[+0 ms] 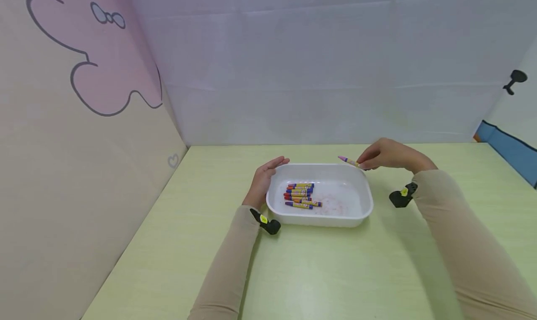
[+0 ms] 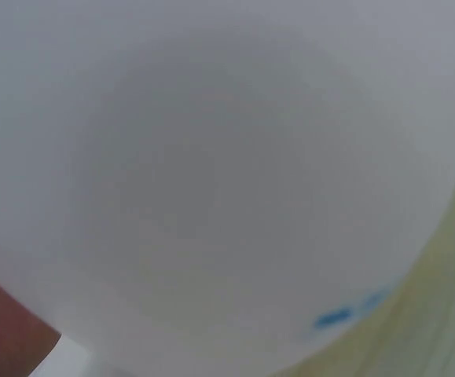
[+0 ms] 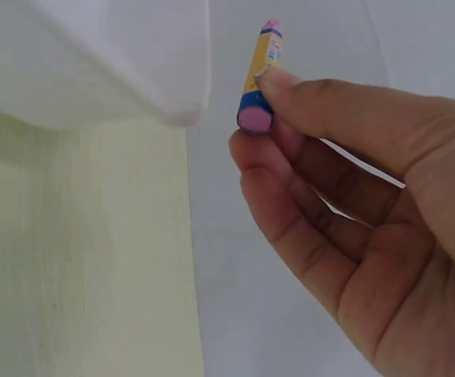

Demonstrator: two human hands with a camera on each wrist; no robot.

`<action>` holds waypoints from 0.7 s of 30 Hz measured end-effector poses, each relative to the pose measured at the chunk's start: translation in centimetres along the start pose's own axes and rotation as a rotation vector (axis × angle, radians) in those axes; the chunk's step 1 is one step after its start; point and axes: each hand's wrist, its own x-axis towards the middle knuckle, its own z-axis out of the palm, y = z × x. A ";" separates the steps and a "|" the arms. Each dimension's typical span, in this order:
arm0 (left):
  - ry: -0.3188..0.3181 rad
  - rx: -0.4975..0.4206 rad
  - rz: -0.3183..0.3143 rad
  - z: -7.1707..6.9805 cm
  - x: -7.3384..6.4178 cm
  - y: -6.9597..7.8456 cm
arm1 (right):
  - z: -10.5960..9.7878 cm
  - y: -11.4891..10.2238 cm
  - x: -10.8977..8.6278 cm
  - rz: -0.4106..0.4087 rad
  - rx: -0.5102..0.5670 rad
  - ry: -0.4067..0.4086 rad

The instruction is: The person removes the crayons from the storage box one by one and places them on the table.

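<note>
A white plastic tray (image 1: 344, 221) stands on the table, with several crayons (image 1: 299, 194) lying in its left half, most of them side by side. My left hand (image 1: 261, 182) rests against the tray's left end, fingers along the outside near the far corner. In the left wrist view the white tray wall (image 2: 211, 188) fills nearly everything. My right hand (image 1: 388, 154) pinches a pink crayon (image 3: 263, 75) between thumb and fingertips, above the tray's far right corner. In the head view this crayon's pink tip points left; the right wrist view shows its flat pink end below a blue band.
The tray's right half shows faint pinkish smudges. The light green table (image 1: 314, 268) extends around it. A pale curtain-like sheet (image 1: 310, 77) hangs behind the table's far edge, and a wall with a pink cartoon drawing (image 1: 113, 73) rises on the left.
</note>
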 end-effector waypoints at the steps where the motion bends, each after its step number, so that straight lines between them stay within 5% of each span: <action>1: -0.001 0.001 0.000 0.0 0.0 0.0 | -0.1 0.5 -0.3 0.014 0.005 0.013; 12: -0.005 0.014 0.008 -0.1 0.0 0.0 | 0.2 5.1 -2.2 0.160 0.021 0.131; 21: -0.009 0.012 0.005 -0.1 0.0 0.0 | 1.1 7.6 -3.1 0.224 0.045 0.106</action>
